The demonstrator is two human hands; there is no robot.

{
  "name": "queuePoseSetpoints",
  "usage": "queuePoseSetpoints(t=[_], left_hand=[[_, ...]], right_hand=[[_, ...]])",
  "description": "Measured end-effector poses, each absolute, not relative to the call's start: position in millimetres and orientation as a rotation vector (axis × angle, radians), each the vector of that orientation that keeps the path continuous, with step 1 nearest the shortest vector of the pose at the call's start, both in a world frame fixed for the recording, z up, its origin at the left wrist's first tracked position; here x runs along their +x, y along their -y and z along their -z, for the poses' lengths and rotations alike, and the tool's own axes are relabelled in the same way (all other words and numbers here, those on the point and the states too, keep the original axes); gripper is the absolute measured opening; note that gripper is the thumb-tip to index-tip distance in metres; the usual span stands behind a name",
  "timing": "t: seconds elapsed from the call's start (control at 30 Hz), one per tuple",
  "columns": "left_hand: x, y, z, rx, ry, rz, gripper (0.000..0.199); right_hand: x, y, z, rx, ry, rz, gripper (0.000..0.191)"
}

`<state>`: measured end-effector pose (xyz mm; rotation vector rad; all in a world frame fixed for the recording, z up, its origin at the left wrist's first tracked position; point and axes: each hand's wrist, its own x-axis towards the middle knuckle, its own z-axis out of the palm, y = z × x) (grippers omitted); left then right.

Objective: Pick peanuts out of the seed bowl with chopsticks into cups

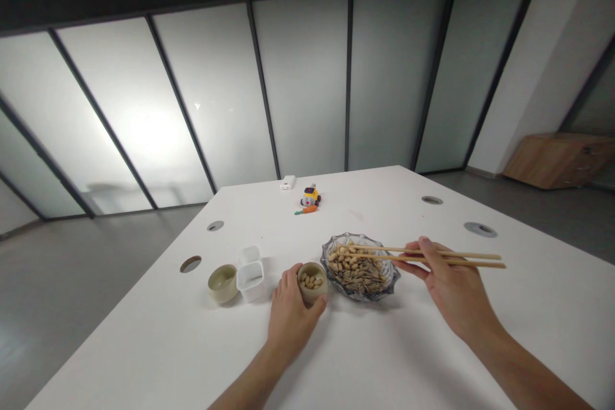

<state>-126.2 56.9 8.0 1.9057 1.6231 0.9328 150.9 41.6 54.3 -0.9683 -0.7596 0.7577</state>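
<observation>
"Where do things stand?"

"Remotely, I see some pale nuts inside the cup my left hand grasps; more remain with sunflower seeds in the glass bowl just right of it."

"Right hand?"

"Raised, gripping chopsticks, tips leftward over the bowl; I can't tell whether they pinch anything."

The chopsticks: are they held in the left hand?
No, the right hand holds the chopsticks, while the left hand holds a small cup.

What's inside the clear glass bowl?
The glass bowl holds pale nuts, mostly toward the back left, and darker seeds nearer the front. Chopsticks reach over part of the contents. The bowl's floor and anything buried are hidden.
</observation>
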Motion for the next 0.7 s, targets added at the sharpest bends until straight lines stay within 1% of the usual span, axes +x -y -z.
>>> queuePoseSetpoints(t=[0.1,0.17,0.3,0.4,0.47,0.7], left_hand=[[-127,-58,-6,1.903,-1.622,-0.939,0.064],[-127,-58,-6,1.906,-1.625,-0.938,0.064],[-127,-59,-5,1.900,-1.635,-0.940,0.065],[-127,-58,-5,1.903,-1.638,-0.940,0.065],[-127,-58,-5,1.908,-1.634,-0.940,0.065],[-127,-58,-5,1.905,-1.642,-0.921,0.065]], right_hand=[[147,-38,-51,-1.111,0.921,-0.595,0.053],[142,-34,-48,-1.161,1.091,-0.524,0.053],[129,-26,-41,-1.135,1.475,-0.365,0.037],[122,-23,-35,-1.041,1.666,-0.348,0.026],[122,-23,-32,-1.011,1.707,-0.329,0.023],[135,-29,-34,-1.014,1.643,-0.095,0.018]])
